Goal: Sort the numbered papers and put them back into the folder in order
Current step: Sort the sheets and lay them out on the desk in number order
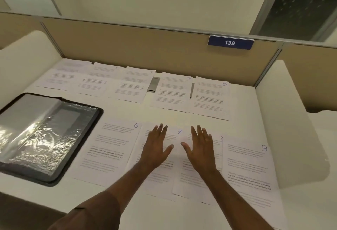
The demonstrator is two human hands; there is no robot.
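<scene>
1. Both hands flat and spread, fingers straight, holding nothing: left hand pressed on sheet 7, right hand laid across sheet 8, thumbs nearly meeting at lower centre of the frame. Probably smoothing or squaring the two overlapping sheets so the corner numbers stay readable.
2. Laid out in two rows on the desk so that every number shows at once. Far row across the upper middle of the frame: two sheets at the left with numbers too faint to read, then sheet 3, sheet 4, sheet 5.
3. Near row running left to right: sheet 6, then 7 and 8 under the hands, then sheet 9 at lower right. Edges overlapping slightly, likely to fit the row within the desk.
4. Folder lying open at middle left of the frame, clear plastic sleeves facing up and catching glare, set beside sheet 6 within easy reach for refilling.
5. Judged from the layout: sorting looks finished or nearly so; no sheet yet seen inside the sleeves, so the filing step remains.
6. Blue plate reading 139 fixed on the partition at upper right.
</scene>
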